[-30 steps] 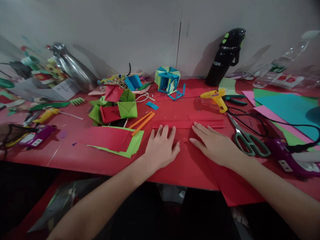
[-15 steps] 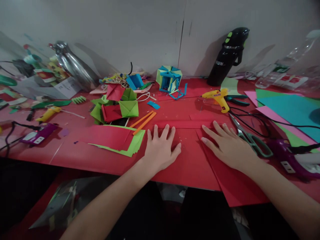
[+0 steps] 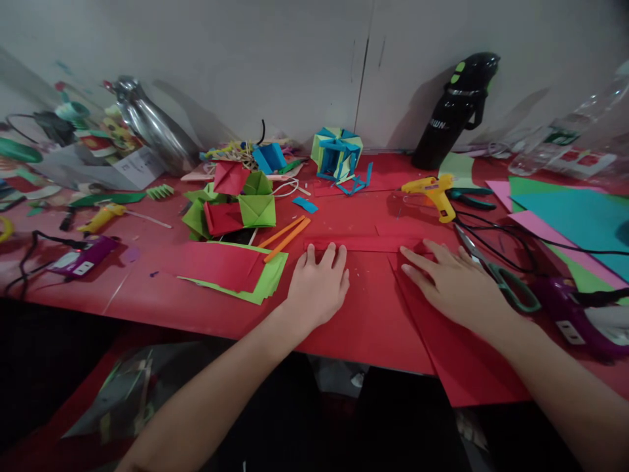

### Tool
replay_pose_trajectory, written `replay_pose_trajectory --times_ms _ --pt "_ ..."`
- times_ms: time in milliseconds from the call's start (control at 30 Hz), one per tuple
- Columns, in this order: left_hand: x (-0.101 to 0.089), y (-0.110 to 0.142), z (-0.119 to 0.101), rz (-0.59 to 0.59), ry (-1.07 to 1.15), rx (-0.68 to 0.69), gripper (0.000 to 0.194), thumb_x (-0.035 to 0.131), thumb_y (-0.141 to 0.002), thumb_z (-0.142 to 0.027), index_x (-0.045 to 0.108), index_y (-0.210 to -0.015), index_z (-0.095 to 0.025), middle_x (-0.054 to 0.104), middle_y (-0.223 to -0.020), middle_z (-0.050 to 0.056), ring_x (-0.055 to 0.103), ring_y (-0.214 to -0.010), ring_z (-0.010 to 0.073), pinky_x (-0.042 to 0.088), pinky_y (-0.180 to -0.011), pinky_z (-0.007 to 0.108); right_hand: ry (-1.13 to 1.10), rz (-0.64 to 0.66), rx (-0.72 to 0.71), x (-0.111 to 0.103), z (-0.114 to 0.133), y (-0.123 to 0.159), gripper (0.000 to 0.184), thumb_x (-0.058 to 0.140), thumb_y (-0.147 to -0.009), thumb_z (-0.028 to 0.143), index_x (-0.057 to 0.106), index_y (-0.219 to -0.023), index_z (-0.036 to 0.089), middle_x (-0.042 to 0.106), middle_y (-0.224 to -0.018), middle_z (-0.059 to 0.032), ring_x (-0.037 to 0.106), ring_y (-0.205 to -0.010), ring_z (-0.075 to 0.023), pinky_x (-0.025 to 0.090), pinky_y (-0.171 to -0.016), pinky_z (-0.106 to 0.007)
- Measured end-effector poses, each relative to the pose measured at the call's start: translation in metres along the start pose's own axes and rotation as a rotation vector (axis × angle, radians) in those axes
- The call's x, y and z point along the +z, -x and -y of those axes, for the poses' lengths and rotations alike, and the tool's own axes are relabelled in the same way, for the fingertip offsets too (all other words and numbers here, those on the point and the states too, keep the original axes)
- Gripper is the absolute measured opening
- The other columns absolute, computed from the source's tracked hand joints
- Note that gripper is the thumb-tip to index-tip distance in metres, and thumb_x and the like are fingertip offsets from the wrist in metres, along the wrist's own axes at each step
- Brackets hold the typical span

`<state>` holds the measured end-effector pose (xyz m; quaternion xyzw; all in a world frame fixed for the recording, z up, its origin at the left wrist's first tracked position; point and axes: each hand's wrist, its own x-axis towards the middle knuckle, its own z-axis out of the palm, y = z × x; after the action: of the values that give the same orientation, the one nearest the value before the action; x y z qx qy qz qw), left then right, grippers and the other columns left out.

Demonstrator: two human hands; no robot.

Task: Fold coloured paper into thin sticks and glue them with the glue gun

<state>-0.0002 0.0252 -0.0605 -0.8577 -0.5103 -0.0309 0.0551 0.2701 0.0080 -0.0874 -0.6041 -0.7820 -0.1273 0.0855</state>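
Observation:
A long folded strip of red paper (image 3: 373, 244) lies crosswise on the red tabletop. My left hand (image 3: 320, 285) rests palm down with its fingertips on the strip's left end, fingers apart and a little bent. At the right end, my right hand (image 3: 455, 283) presses down with spread fingers. Part of the strip is hidden under both hands. Beneath my right hand and wrist lies a larger red paper sheet (image 3: 472, 367), reaching past the table's front edge. Scissors (image 3: 511, 285) with green handles lie just beyond my right hand, partly covered by it.
Left stand green and red folded papers (image 3: 258, 210), stacked red and green sheets (image 3: 221, 265) and orange strips (image 3: 287, 240). A yellow glue gun (image 3: 432, 195), black bottle (image 3: 452, 118), purple power strip (image 3: 565, 314) and coloured sheets (image 3: 570, 213) are right. A blue-green paper model (image 3: 337, 154) sits behind.
My right hand has slid rightward along the strip to its right end. My left hand stays at the left end, its fingers drawn in slightly. The view has shifted a little.

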Motion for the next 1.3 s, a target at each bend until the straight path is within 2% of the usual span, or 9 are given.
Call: replay_pose_trajectory --times_ms 133,233,300,433,533,733,967,1133,1300 --pt "-0.011 -0.014 0.004 0.055 -0.078 0.056 0.042 0.038 -0.102 -0.02 0.054 -0.139 -0.012 0.062 -0.131 0.018 0.062 -0.115 0.0357 0.051 -0.089 0.046 0.035 -0.031 -0.072 -0.011 0.001 -0.026 0.039 0.044 -0.099 0.037 0.078 -0.11 0.021 0.065 -0.121 -0.0162 0.061 -0.103 -0.0329 0.047 -0.092 -0.052" --pt "-0.02 -0.025 0.003 0.116 -0.103 0.105 0.034 0.043 -0.095 -0.007 0.064 -0.122 -0.01 0.069 -0.111 0.015 0.068 -0.101 0.0294 0.05 -0.085 0.042 0.056 0.039 -0.11 -0.018 0.007 -0.044 0.032 0.05 -0.096 0.03 0.079 -0.088 0.019 0.066 -0.1 -0.0145 0.059 -0.094 -0.0305 0.048 -0.08 -0.044" --pt "-0.024 -0.031 0.0 0.141 -0.115 0.121 0.029 0.044 -0.094 -0.004 0.067 -0.112 -0.009 0.07 -0.104 0.014 0.069 -0.097 0.0285 0.05 -0.083 0.04 0.068 0.085 -0.104 -0.019 0.012 -0.048 0.031 0.05 -0.094 0.024 0.077 -0.08 0.017 0.064 -0.092 -0.0139 0.057 -0.09 -0.0291 0.047 -0.076 -0.041" --pt "-0.023 -0.041 0.001 0.126 -0.133 0.182 0.024 0.046 -0.094 -0.004 0.066 -0.107 -0.009 0.07 -0.101 0.015 0.069 -0.099 0.0289 0.047 -0.082 0.039 0.004 0.059 -0.062 -0.01 0.013 -0.043 0.03 0.045 -0.096 0.019 0.074 -0.091 0.017 0.064 -0.096 -0.0132 0.058 -0.089 -0.0272 0.045 -0.071 -0.038" --pt "-0.019 -0.045 0.012 0.095 -0.158 0.263 0.025 0.047 -0.093 -0.004 0.064 -0.109 -0.011 0.069 -0.101 0.013 0.069 -0.096 0.0272 0.046 -0.082 0.039 -0.131 0.01 -0.109 0.001 0.005 -0.042 0.026 0.043 -0.099 0.02 0.069 -0.103 0.018 0.066 -0.1 -0.0112 0.059 -0.091 -0.0258 0.046 -0.077 -0.038" --pt "-0.008 -0.047 0.037 -0.01 -0.187 0.386 0.023 0.043 -0.095 -0.007 0.062 -0.105 -0.015 0.064 -0.105 0.01 0.067 -0.087 0.0224 0.043 -0.077 0.037 -0.305 0.023 -0.219 0.012 -0.007 -0.057 0.021 0.045 -0.099 0.022 0.065 -0.094 0.018 0.066 -0.094 -0.0095 0.057 -0.089 -0.0249 0.046 -0.085 -0.04" --pt "-0.002 -0.048 0.032 -0.013 -0.113 0.337 0.022 0.047 -0.093 -0.007 0.061 -0.109 -0.013 0.063 -0.11 0.012 0.06 -0.105 0.0261 0.043 -0.086 0.038 -0.258 0.0 -0.264 0.021 -0.007 -0.06 0.026 0.039 -0.096 0.013 0.065 -0.1 0.015 0.064 -0.097 -0.0127 0.055 -0.092 -0.027 0.045 -0.087 -0.041" --pt "-0.005 -0.055 0.028 0.028 -0.037 0.21 0.034 0.052 -0.088 -0.002 0.056 -0.119 -0.013 0.063 -0.114 0.011 0.059 -0.105 0.0245 0.044 -0.09 0.037 -0.272 0.005 -0.208 0.025 -0.004 -0.063 0.03 0.038 -0.091 0.007 0.064 -0.103 0.015 0.064 -0.097 -0.0126 0.054 -0.089 -0.0267 0.044 -0.085 -0.04" --pt "-0.003 -0.055 0.027 -0.001 -0.049 0.202 0.034 0.047 -0.092 -0.004 0.058 -0.122 -0.018 0.061 -0.116 0.009 0.058 -0.103 0.0241 0.044 -0.087 0.038 -0.232 0.021 -0.169 0.02 0.004 -0.063 0.037 0.039 -0.086 0.002 0.066 -0.108 0.015 0.063 -0.1 -0.0127 0.052 -0.091 -0.0264 0.043 -0.086 -0.039"
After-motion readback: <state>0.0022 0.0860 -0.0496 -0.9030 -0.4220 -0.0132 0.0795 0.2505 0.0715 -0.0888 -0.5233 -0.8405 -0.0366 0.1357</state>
